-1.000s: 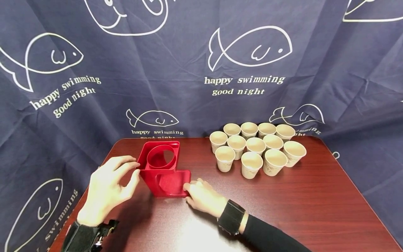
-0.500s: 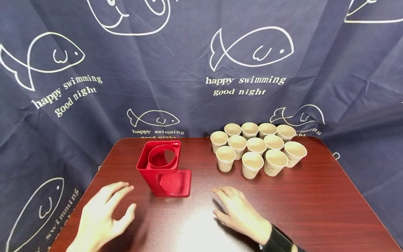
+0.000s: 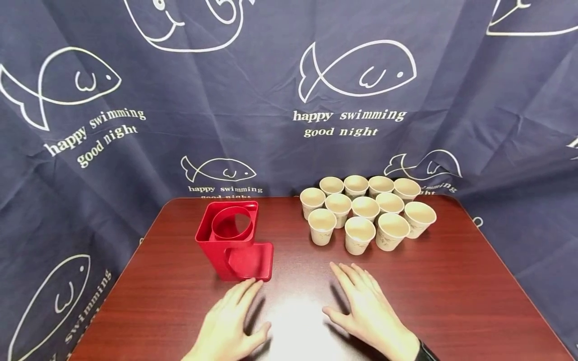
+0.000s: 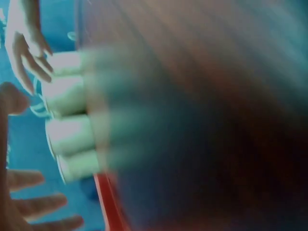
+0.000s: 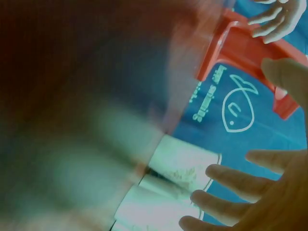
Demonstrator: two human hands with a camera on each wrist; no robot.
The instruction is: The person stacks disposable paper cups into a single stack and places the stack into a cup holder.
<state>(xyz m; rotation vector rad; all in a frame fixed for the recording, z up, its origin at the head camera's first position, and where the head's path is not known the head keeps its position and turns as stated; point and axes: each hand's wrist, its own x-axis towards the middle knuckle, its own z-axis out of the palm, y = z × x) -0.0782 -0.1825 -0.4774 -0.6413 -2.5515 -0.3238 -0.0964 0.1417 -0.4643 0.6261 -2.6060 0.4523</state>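
Observation:
A red plastic cup holder (image 3: 232, 238) with a round ring on top and a flat tray at its base stands on the dark wooden table (image 3: 451, 291), left of centre. Several paper cups (image 3: 367, 212) stand upright in a cluster at the back right. My left hand (image 3: 230, 321) lies near the table's front, fingers straight, its fingertips just short of the holder's tray. To its right my right hand (image 3: 368, 313) is spread flat, holding nothing. The blurred wrist views show the cups (image 4: 67, 120), the red holder (image 5: 240, 45) and bare fingers (image 5: 226, 180).
A navy curtain (image 3: 289, 100) printed with white fish and words hangs behind and around the table. The table's right edge (image 3: 510, 271) runs diagonally toward the front.
Both hands have let go of the red holder and pulled back toward the table's front. The left hand has since slid right to the middle; the holder stays put.

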